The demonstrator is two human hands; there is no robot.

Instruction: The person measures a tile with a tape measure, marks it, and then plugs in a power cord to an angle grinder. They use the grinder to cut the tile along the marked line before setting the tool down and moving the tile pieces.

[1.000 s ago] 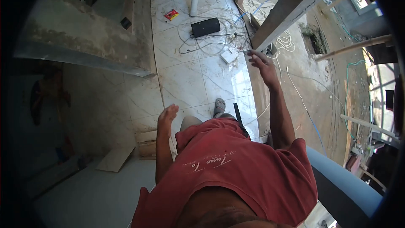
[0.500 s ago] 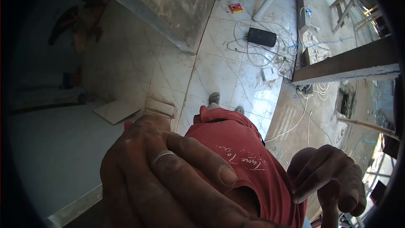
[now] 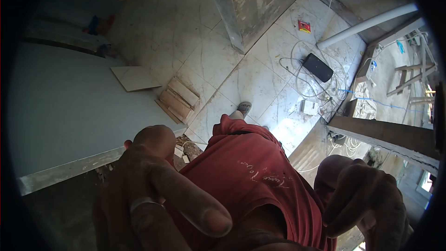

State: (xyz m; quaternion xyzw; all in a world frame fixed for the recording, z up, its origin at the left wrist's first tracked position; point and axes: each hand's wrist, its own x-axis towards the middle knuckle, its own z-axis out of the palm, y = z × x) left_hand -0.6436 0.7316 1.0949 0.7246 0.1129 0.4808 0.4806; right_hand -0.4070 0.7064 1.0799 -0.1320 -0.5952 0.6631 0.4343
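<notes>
Close to the camera at lower left is my left hand (image 3: pixel 148 186), with a ring (image 3: pixel 145 202) on one finger. Its fingers are stretched out and apart, with no object seen in them; some run past the bottom edge. My right hand (image 3: pixel 367 193) is raised at lower right, its fingers loosely bent and no object visible in it. Between the two hands is the red T-shirt (image 3: pixel 246 158) on my body, printed with white lettering. One sandalled foot (image 3: pixel 244 107) stands on the marbled tile floor (image 3: pixel 232 86).
A black box (image 3: pixel 318 67) lies among loose cables on the tiles, near a red and yellow packet (image 3: pixel 304 26). A white pipe (image 3: pixel 367 25) slants at upper right. Tile strips (image 3: pixel 176 100) and a loose tile (image 3: pixel 134 78) are at left. A wooden trestle (image 3: pixel 413 76) stands far right.
The view has turned, so the floor and the black box now appear further right and lower. My left hand has moved down and left, and my right hand's fingers point further downward.
</notes>
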